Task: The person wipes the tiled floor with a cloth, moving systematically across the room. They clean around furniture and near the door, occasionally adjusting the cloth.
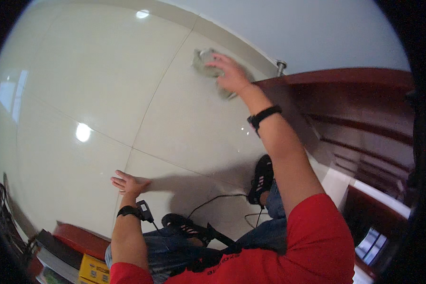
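Observation:
My right hand is stretched out over a greyish-green cloth on the tiled floor, close to the wall. Hand and cloth are both blurred. The cloth lies bunched under the palm and shows on both sides of the hand. Lower in the view, my left hand is held low over the floor, its thumb apart from the fingers and nothing in it. Whether that palm touches the tiles I cannot tell. Each wrist wears a black strap, and a small black device with a cable hangs by the left one.
A dark red wooden piece of furniture stands right of my right arm. Behind the cloth run a skirting and a pale wall. A black cable crosses the floor between my shoes. At lower left is a yellow box.

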Available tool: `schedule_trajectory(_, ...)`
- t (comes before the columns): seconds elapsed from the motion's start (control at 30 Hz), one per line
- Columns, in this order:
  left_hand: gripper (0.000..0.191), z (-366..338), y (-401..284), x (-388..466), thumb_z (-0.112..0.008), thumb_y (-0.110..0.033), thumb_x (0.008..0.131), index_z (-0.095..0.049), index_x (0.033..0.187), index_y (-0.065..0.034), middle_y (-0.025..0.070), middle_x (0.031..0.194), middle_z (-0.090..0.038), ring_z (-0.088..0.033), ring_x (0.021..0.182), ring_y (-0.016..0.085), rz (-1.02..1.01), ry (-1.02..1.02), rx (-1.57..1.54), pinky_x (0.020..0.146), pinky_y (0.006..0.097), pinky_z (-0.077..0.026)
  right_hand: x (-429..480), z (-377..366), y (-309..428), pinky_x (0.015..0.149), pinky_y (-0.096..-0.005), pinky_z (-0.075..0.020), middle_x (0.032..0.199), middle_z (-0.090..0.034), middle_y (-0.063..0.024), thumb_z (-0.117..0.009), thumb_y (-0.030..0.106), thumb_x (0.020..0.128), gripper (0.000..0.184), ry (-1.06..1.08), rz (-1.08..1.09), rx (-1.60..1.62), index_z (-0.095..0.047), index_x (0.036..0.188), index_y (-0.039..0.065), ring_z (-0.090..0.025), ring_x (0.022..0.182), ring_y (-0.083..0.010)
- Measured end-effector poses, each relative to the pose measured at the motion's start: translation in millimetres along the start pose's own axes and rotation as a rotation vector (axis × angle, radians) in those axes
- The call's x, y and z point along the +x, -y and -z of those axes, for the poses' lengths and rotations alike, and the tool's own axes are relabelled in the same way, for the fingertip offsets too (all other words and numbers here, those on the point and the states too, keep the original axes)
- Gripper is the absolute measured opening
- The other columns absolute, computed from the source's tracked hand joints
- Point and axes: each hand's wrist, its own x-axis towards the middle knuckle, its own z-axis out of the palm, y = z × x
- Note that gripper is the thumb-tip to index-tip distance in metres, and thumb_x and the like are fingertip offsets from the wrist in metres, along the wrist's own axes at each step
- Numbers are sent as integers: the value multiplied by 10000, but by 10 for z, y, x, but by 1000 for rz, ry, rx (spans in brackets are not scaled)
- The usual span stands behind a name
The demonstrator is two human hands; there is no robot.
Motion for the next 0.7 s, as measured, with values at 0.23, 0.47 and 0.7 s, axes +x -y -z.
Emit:
schedule_trajectory(0.23, 1508, 71, 99, 98, -934, -366, 487, 182, 1471, -119, 280, 1512, 189, 133, 1423, 410, -58, -52, 161, 1089, 642, -79, 652, -577, -755, 1144, -451, -173, 1502, -327, -32, -575, 70, 751, 630, -143, -163, -122, -530, 1325, 325, -202, 1395, -325)
schedule_trajectory(0.47, 1221, -620, 592, -459, -850, -402, 636, -57, 1498, -56, 333, 1508, -9, -53, 1399, 471, -214, -455, -196, 1120, 554, -123, 728, -697, -955, 1127, -493, -163, 1511, -295, -9, -561, 149, 780, 529, -154, -274, -142, -568, 1293, 277, -198, 1384, -313)
schedule_trajectory(0.7, 1209, -1964, 745, -2142, -783, -518, 677, -32, 1500, -46, 388, 1480, 11, -56, 1383, 514, 95, -325, -569, 1114, 557, -119, 758, -733, -999, 1092, -603, -130, 1516, -266, 2, -559, 180, 800, 554, -125, -248, -271, -505, 1347, 254, -174, 1386, -316)
